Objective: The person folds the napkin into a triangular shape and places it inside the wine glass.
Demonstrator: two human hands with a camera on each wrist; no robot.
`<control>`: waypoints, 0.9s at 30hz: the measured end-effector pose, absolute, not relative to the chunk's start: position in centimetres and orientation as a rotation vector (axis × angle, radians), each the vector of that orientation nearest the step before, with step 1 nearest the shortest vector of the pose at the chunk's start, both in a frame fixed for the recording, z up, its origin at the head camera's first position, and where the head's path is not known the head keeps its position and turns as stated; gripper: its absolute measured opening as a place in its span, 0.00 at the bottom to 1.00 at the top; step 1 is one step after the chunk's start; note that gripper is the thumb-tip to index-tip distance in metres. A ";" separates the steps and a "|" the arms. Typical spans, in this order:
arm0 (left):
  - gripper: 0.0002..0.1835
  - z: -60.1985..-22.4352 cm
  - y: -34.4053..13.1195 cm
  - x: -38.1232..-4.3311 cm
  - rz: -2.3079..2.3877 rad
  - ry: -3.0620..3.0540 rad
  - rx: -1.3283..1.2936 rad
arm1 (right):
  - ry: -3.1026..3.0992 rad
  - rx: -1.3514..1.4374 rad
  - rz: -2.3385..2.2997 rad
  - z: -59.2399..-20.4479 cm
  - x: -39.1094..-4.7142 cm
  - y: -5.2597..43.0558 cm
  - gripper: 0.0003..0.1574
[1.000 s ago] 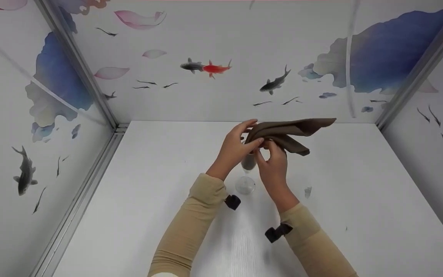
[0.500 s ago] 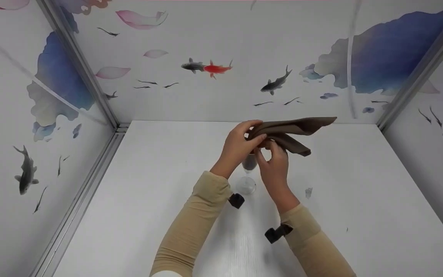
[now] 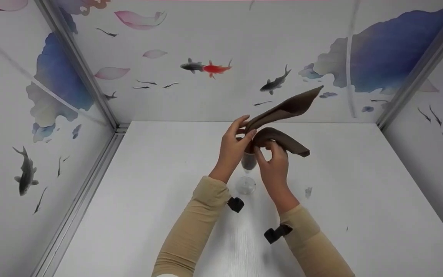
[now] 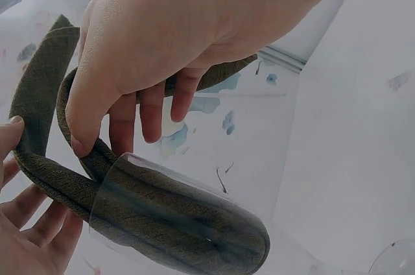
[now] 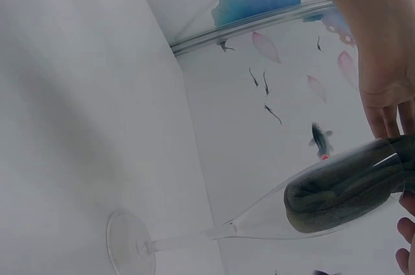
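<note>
A brown cloth napkin (image 3: 285, 107) is rolled into a clear champagne flute (image 3: 246, 186) that stands upright on the table. Two leaf-like folds come out above the rim, the upper one raised high to the right, the lower one bending over and down. My left hand (image 3: 232, 149) pinches the napkin beside the upper fold, with its thumb on the cloth in the left wrist view. Below the lower fold, my right hand (image 3: 276, 166) holds the cloth near the rim. Through the glass, the right wrist view shows the napkin's rounded bottom end (image 5: 308, 207) above the stem.
A white tabletop (image 3: 160, 200) lies beneath, with a small greyish mark (image 3: 308, 191) right of the glass. White panels painted with fish and petals enclose it at the back and both sides. Black wrist cameras (image 3: 236, 204) are strapped to both sleeves.
The napkin's upper fold has swung upward, away from the lower fold, and a gap shows between them. My left hand has shifted slightly left; the right hand has hardly moved.
</note>
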State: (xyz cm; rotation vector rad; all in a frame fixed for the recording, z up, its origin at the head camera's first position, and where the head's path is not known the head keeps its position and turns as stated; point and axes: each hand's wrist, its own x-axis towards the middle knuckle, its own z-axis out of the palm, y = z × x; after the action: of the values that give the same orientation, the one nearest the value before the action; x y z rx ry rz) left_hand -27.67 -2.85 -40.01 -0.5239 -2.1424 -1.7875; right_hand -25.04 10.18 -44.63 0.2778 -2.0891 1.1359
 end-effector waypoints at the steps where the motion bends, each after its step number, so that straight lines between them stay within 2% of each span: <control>1: 0.26 -40.1 -2.9 -27.7 -1.812 -2.122 -0.514 | -2.086 0.279 1.137 -44.6 -25.0 10.2 0.09; 27: 0.27 -42.3 -3.2 -27.1 -2.029 -1.889 -0.316 | -2.094 0.253 1.147 -44.7 -24.8 10.5 0.10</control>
State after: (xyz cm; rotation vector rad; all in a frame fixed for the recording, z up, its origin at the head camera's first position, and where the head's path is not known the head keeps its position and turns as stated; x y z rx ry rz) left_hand -27.07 -3.17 -42.29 -0.3158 -1.8891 -2.0287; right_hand -24.80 10.54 -44.71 0.2531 -2.0944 1.1472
